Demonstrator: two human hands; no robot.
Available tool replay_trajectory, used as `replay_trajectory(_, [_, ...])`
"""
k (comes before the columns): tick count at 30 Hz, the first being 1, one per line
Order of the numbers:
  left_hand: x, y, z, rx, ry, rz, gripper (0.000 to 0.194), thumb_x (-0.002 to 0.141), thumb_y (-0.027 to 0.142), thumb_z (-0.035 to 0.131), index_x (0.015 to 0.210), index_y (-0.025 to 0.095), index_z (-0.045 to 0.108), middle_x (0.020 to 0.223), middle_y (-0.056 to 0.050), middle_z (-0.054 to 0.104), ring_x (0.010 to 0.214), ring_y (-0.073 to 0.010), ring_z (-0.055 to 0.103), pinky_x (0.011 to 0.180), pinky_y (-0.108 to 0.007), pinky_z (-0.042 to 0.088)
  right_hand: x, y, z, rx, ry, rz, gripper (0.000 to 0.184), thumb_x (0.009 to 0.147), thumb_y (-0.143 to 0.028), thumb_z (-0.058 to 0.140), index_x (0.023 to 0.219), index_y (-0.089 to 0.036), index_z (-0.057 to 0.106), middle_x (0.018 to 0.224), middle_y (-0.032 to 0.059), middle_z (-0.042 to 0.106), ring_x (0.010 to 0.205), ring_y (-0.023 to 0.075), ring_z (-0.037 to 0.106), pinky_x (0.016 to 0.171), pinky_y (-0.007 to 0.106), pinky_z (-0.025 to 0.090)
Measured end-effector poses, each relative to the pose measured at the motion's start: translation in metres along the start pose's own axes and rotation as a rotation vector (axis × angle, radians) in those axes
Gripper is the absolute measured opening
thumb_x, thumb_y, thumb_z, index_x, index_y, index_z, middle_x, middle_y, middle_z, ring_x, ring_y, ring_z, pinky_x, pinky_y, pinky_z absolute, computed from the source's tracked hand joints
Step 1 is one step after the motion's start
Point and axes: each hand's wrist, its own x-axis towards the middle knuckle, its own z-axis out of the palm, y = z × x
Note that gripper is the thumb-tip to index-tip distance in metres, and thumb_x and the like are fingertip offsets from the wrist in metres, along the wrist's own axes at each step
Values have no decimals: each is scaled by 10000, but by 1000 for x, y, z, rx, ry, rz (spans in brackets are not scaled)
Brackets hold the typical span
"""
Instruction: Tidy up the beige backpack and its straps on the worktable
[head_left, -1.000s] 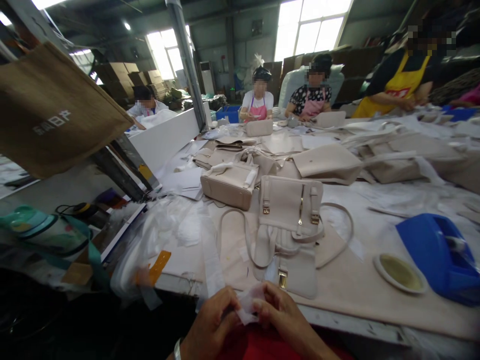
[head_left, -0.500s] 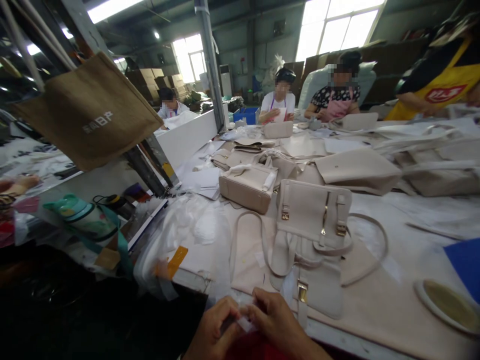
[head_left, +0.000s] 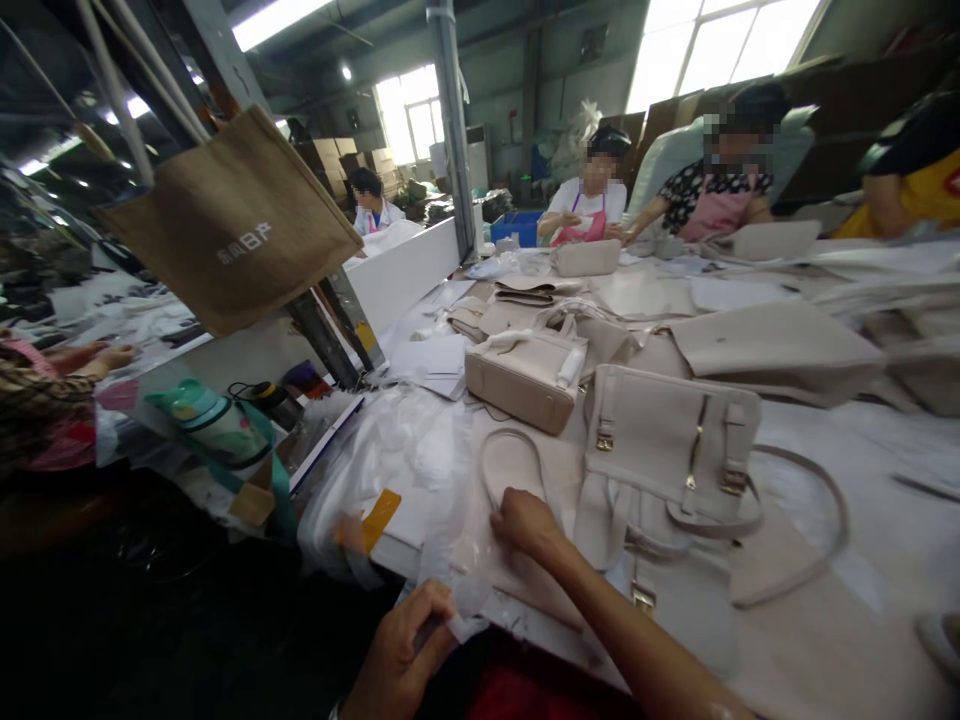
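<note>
At the table's near edge, my left hand [head_left: 411, 640] is closed with thumb and fingers pinching a thin translucent plastic piece [head_left: 469, 625]. Farther forward, my right hand [head_left: 527, 520] reaches over the tabletop with curled fingers, beside a looped beige strap [head_left: 517, 440]. What lies in its fingertips, if anything, is hidden. Right of that hand lies a beige bag [head_left: 664, 420] with its gold buckles and zip facing up. Clear plastic film [head_left: 420, 440] is heaped to the left, with an orange strip [head_left: 380, 520] near it.
A boxy beige bag [head_left: 525, 375] and more bag pieces [head_left: 780, 340] lie farther back. A brown tote [head_left: 240, 220] hangs from a post at left, above a teal bottle [head_left: 210, 420]. Several co-workers sit or stand around; one wears a pink apron [head_left: 716, 210].
My right hand has left my left hand and moved forward onto the table by the strap. My left hand stays near the edge with the plastic. The view has swung slightly left.
</note>
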Motion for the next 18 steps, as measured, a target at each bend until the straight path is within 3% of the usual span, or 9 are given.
replay_trajectory(3, [5,0,2,-11,-13,43,225,912,393,422,851,195,511,869,-20,532,837,-165,519,789,-271,370,-20,13,-13,206,-28,-3,228,876,-355,429,877,-152,532,670,59,673,579,151,623,566,246,451])
replay_trajectory(5, [8,1,4,-32,-25,67,224,911,391,422,848,195,512,875,-24,536,837,-166,524,788,-272,374,-40,22,-23,576,4,-36,253,890,-414,408,890,-173,483,606,13,642,528,132,594,549,237,458])
replay_trajectory(8, [16,7,10,-67,-41,103,225,901,397,437,840,198,522,881,-28,547,834,-168,529,779,-275,377,-70,29,-33,1114,91,-88,329,805,-481,575,889,-175,486,649,23,654,595,138,606,601,252,483])
replay_trajectory(18, [31,11,26,-126,-24,170,222,860,402,513,795,198,570,825,-30,572,782,-168,541,721,-262,392,-102,42,-39,1209,305,-65,405,734,-512,666,888,-148,578,657,45,650,608,164,612,582,275,486])
